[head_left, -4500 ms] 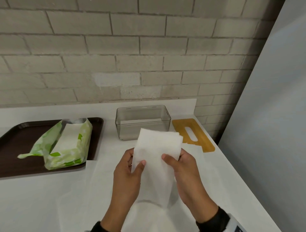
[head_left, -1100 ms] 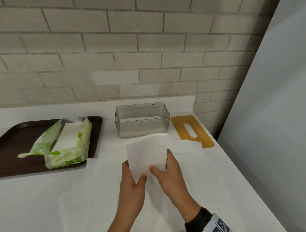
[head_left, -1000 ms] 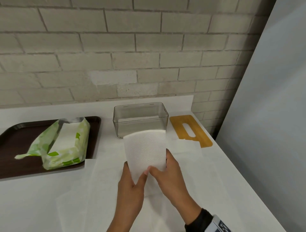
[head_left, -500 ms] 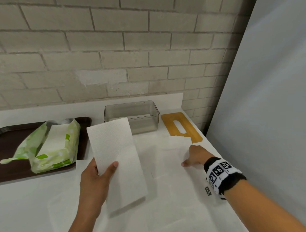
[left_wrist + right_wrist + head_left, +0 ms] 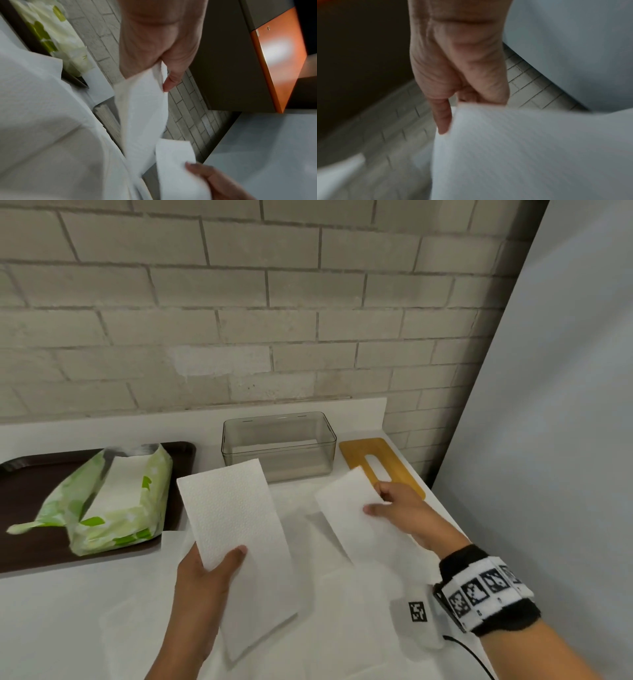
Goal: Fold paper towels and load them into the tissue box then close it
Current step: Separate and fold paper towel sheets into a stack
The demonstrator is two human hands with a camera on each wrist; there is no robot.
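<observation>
Both hands raised: left hand [image 5: 205, 573] pinches folded towel [image 5: 236, 529], right hand [image 5: 404, 513] another.

You won't find readable words here; only black-and-white square code markers on the wristband [image 5: 486, 594] and the counter tag [image 5: 417, 611].

**Pale brick, white counter, grey panel**

Behind everything, a wall [image 5: 239, 313] of pale beige-grey bricks in staggered rows with darker joints, one lighter patch just above the counter's raised back edge. Below it, a smooth white counter [image 5: 51, 618] running left to right, ending in a corner at the far right. On the right, a flat blue-grey panel [image 5: 565, 405] slanting up across the frame, meeting the brick along a dark seam. Soft, even light, faint shadows only. From the left wrist view, a dark cabinet [image 5: 228, 70] with an orange face [image 5: 281, 56] overhead.
</observation>
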